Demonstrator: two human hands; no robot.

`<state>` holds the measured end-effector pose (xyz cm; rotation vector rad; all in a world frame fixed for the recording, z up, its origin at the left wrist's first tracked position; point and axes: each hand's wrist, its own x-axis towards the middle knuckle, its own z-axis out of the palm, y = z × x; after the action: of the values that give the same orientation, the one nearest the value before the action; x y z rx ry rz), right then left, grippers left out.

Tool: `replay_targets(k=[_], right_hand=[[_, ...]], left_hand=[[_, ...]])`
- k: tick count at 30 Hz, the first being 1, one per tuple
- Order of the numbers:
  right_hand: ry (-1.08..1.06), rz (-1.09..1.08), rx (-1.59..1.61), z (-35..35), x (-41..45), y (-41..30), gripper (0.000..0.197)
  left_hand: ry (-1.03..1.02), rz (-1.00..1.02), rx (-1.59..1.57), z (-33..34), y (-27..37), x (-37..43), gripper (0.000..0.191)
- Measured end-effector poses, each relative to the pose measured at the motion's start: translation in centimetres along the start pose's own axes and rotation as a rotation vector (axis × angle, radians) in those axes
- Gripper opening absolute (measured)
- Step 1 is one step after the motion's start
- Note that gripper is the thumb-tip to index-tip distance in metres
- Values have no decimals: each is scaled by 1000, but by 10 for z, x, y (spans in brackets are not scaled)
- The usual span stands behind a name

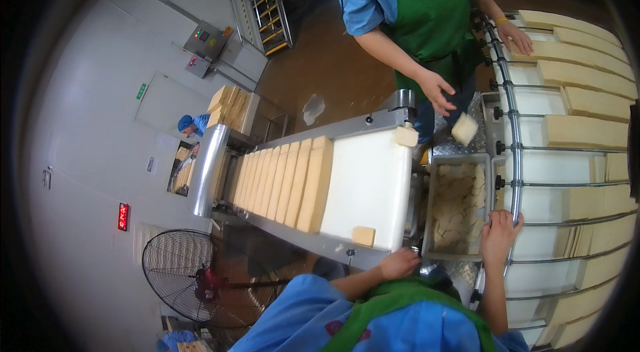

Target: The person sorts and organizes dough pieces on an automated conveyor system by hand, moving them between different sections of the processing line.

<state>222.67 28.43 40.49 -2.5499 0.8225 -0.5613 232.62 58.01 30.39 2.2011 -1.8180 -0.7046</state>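
Observation:
My left hand [399,263] rests at the near corner of a white conveyor belt [365,182], close to a small pale block [363,236]. Fingers of my right hand [500,233] lie over the metal rail [514,152] of the lane-divided conveyor; whether they close around it is unclear. Long pale tan slabs [314,184] stand in a row across the white belt. Another small block [406,136] lies at the belt's far corner. A pale block [465,129] is in the air below a co-worker's hand [436,90], above a grey bin [456,256] of broken pieces.
The co-worker in a green apron [430,7] stands across the belt, other hand on a slab [575,54] in the lanes. A caged fan [180,274] stands at lower left. Stacked slabs [229,107] and another person [192,124] are beyond the belt's far end.

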Motion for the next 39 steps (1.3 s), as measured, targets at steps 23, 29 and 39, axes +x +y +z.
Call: replay_targets(k=[23,29,39], right_hand=[[9,-58,-31,8,-3,-6,17],[-1,-55,-60,14,-7,-5,17],[-11,-39,-60,17,-7,-9,14]], left_hand=[[129,63,29,-2,-5,-6,17],[132,65,25,2,-9,-11,14],[203,81,-18,1,-12,-14,16]])
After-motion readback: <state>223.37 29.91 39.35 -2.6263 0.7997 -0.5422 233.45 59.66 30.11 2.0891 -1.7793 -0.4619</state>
